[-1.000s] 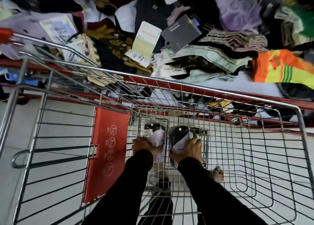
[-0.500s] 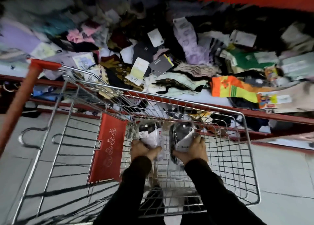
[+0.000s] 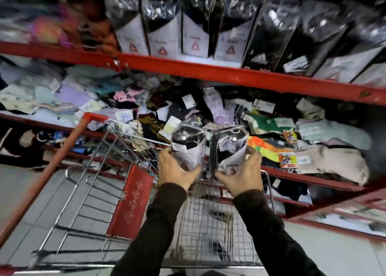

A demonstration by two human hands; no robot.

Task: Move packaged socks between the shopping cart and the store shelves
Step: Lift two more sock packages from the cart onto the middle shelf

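My left hand (image 3: pixel 175 168) grips the lower end of one sock pack (image 3: pixel 189 145), a clear bag with dark socks and a white card. My right hand (image 3: pixel 242 175) grips a second, similar sock pack (image 3: pixel 228 148). Both packs stand upright side by side, raised above the wire shopping cart (image 3: pixel 208 223) and in front of the middle shelf. On the top shelf (image 3: pixel 208 69) stands a row of similar packaged socks (image 3: pixel 194 27), white-carded ones on the left and black ones (image 3: pixel 271 37) to the right.
The middle shelf holds a loose heap of mixed socks (image 3: pixel 219 110), including an orange striped pair (image 3: pixel 265 147). The cart's red handle (image 3: pixel 54 163) runs down to the left and its red child-seat flap (image 3: pixel 131 200) stands inside. Grey floor lies to the left.
Both hands have lifted the two sock packs up out of the cart basket to shelf height. The view has tilted up, so the top shelf with its row of packs now shows.
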